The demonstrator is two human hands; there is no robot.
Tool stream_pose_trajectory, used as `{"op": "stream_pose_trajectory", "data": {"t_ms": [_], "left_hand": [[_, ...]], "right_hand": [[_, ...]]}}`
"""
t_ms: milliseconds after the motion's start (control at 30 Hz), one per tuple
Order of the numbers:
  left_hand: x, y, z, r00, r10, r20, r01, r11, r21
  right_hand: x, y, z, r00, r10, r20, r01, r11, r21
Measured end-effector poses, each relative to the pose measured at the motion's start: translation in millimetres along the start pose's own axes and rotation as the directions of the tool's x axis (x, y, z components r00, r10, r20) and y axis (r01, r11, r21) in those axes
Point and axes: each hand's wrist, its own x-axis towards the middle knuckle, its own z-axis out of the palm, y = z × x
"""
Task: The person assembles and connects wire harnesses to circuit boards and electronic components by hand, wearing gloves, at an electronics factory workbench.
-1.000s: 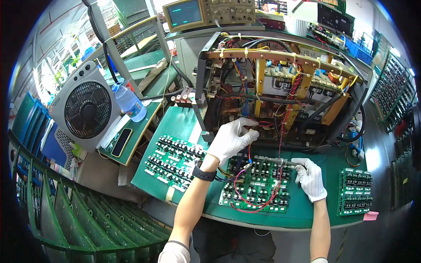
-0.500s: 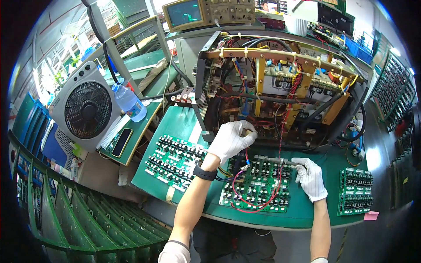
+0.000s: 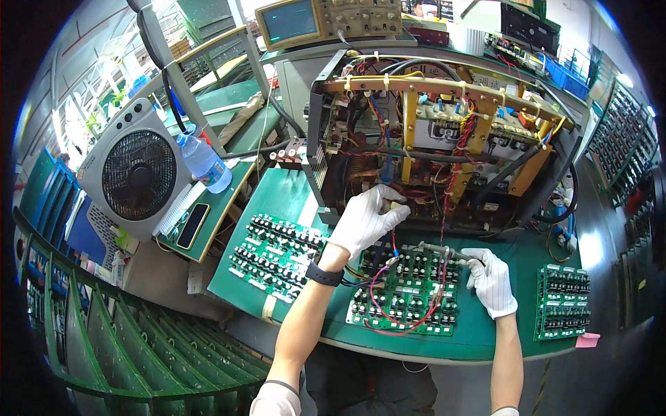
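Reaching over the near edge of the green mat (image 3: pixel 479 331), both gloved forearms come up from the bottom of the view. Nearest the person lies the wired circuit board (image 3: pixel 406 295), flat on the mat, with red and blue leads looping across it. The right hand (image 3: pixel 491 281) is clenched around a slim grey tool (image 3: pixel 447 252) whose tip lies over the board's upper edge. Just beyond, the left hand (image 3: pixel 365 218) is curled at the lower front of the open machine chassis (image 3: pixel 444 145), its fingertips (image 3: pixel 397 210) pinched on something small and pale; what exactly it is cannot be told.

The main risk appears to be a slip: the tool tip sits close to packed components, and a sideways skid could bridge or bend them. The loose red leads could also snag on a wrist and drag the board.

To the left lies a second populated board (image 3: pixel 276 255), touched by neither hand, and a third board (image 3: pixel 563 301) sits at the far right. Farther off stand a grey fan (image 3: pixel 137 175), a water bottle (image 3: pixel 203 163) and an oscilloscope (image 3: pixel 326 19).
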Motion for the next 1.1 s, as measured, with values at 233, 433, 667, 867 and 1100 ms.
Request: {"op": "stream_pose_trajectory", "data": {"t_ms": [233, 433, 667, 867, 1100], "left_hand": [[0.9, -1.4, 0.2, 1.0, -0.013, -0.017, 0.013, 1.0, -0.015], [1.4, -1.5, 0.2, 1.0, -0.021, 0.003, 0.021, 0.998, -0.061], [-0.8, 5.0, 2.3, 1.0, -0.001, -0.003, 0.0, 0.999, -0.053], [0.3, 1.9, 3.8, 0.998, 0.048, -0.045, -0.049, 0.999, -0.01], [-0.9, -2.4, 4.1, 0.997, 0.062, -0.043, -0.061, 0.998, 0.029]], "right_hand": [[-1.3, 6.1, 1.9, 0.999, 0.037, -0.01, -0.037, 0.999, 0.009], [-1.1, 4.7, 1.9, 0.999, 0.035, -0.007, -0.035, 0.999, 0.012], [-0.9, 4.2, 1.7, 0.999, 0.031, -0.006, -0.031, 1.0, 0.001], [0.8, -0.6, 1.6, 1.0, 0.024, -0.008, -0.024, 1.0, -0.007], [-0.5, -2.3, 0.7, 1.0, 0.013, 0.003, -0.013, 1.0, -0.021]]}}
